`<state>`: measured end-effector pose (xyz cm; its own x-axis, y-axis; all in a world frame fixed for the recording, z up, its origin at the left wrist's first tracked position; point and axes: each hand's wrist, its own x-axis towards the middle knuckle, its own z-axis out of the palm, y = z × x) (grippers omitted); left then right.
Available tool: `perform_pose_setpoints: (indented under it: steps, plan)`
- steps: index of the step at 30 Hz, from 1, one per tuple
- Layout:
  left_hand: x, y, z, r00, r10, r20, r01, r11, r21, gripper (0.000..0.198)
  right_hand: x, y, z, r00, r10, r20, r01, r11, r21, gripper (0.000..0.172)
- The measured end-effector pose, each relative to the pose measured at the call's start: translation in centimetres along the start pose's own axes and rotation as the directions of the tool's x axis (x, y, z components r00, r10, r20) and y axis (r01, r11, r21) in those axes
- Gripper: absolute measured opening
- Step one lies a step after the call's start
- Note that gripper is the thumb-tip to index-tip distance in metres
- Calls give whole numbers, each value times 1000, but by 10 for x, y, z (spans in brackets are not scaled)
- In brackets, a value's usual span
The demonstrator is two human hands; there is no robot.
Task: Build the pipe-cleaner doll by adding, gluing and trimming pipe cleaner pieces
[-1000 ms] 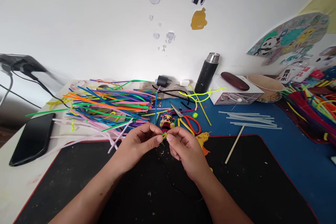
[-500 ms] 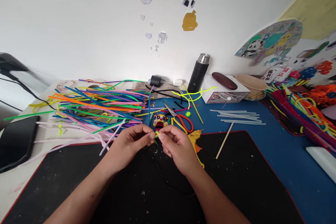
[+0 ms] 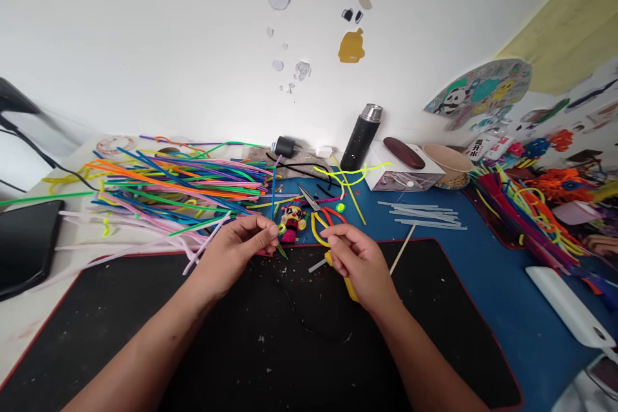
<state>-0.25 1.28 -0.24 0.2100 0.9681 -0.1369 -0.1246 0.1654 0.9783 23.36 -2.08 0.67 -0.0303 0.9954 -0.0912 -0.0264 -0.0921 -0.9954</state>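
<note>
My left hand (image 3: 241, 241) pinches a small yellow-green pipe cleaner ring (image 3: 282, 229) between thumb and fingertips. Just right of it lies a small doll-like figure (image 3: 292, 222) with a coloured headdress and dark pink body. My right hand (image 3: 355, 261) is apart from the ring, with loosely curled fingers and nothing visible in them. Beneath that hand a yellow glue gun (image 3: 351, 290) is mostly hidden; a translucent glue stick (image 3: 317, 266) shows at its left side. Scissors (image 3: 309, 197) with red-orange handles lie beyond my right fingertips, beside yellow handles (image 3: 318, 230) of another tool.
Many coloured pipe cleaners (image 3: 183, 183) are heaped at left, near a black phone-like device (image 3: 29, 248). At the back stand a black thermos (image 3: 361, 138), a white box (image 3: 405, 175) and a bowl (image 3: 449, 164). Glue sticks (image 3: 425, 214) and a wooden stick (image 3: 402, 250) lie right.
My right hand has let go of the ring and moved right, over the glue gun. My left hand keeps the ring. The whole view has turned slightly to the right.
</note>
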Motion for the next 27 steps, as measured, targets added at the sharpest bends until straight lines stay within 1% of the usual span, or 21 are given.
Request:
perform_pose_setpoints:
  steps: [2,4,6,9,11,13,16,17,19,21,23,25,27]
  plan:
    - [0,0,0,1000,-1,1,1,1000,-13,42,0,-1,-14,998,28,-48,-30,999,-34,28]
    - [1,0,0,1000,-7,4,7,1000,-20,42,0,-4,-26,996,31,-85,-35,998,-49,30]
    - [1,-1,-1,1000,-10,1,10,1000,-17,42,2,-7,-35,997,32,-76,-40,993,-110,33]
    - [2,0,-3,1000,-16,12,16,1000,8,43,7,-12,-44,999,17,-46,-30,956,-292,41]
    - [2,1,-3,998,-25,50,22,998,62,46,13,-12,-47,1000,-10,-24,-2,894,-449,48]
    - [2,2,-2,993,-43,107,28,990,142,46,20,-12,-49,999,-39,8,36,798,-601,48]
    - [1,2,0,983,-71,171,26,968,251,43,30,-14,-48,996,-38,76,82,635,-768,32]
    - [1,1,0,982,-70,178,20,963,270,42,33,-15,-47,995,-18,95,89,564,-821,27]
    - [0,1,0,983,-57,176,5,958,286,40,37,-19,-44,991,52,124,94,393,-915,19]
    - [0,1,0,986,-45,164,-2,962,275,40,40,-24,-39,980,138,144,114,202,-973,17]
    - [-1,2,0,988,-41,150,1,966,260,40,43,-28,-33,967,202,157,147,67,-987,18]
    - [-1,4,1,990,-44,136,10,970,244,41,48,-30,-28,958,234,164,170,-7,-985,20]
    - [-1,6,1,991,-57,125,29,976,217,41,54,-30,-24,953,256,163,180,-43,-983,21]
